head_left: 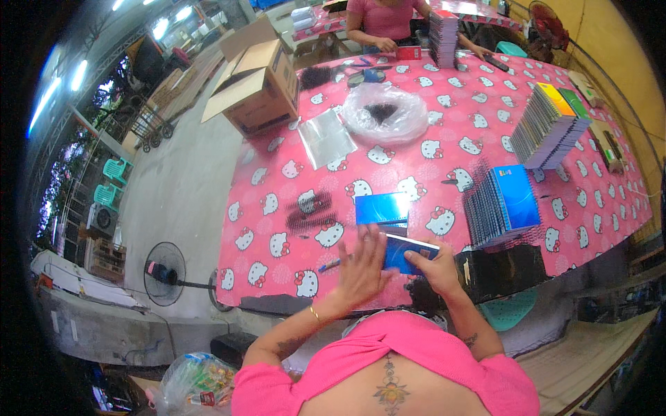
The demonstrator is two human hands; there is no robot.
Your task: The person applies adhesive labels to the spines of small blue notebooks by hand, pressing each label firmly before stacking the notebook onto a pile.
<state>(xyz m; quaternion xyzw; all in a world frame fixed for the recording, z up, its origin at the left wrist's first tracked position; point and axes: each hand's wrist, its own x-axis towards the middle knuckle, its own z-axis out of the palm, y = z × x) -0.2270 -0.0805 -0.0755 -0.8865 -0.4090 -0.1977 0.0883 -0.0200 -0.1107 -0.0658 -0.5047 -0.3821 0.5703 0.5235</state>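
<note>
My right hand (438,270) grips a blue-covered notebook (401,254) at its right end, thumb on top. At the notebook's left end is my left hand (362,266), its fingers stretched out and lying flat; whether it presses on the cover is hard to tell. Just beyond, a small pile of blue notebooks (381,208) lies on the table. To the right stands a tall stack of blue spiral notebooks (505,204). Beside my left hand a thin blue pen-like item (329,265) lies on the cloth. Loose black binding coils (311,213) rest farther left.
The table has a pink patterned cloth (270,170). On it are an open cardboard box (260,90), a clear plastic bag (387,114), clear plastic sheets (326,139) and yellow-topped notebook stacks (548,125). Across the table a person (385,21) handles a red notebook. A fan (165,273) stands left.
</note>
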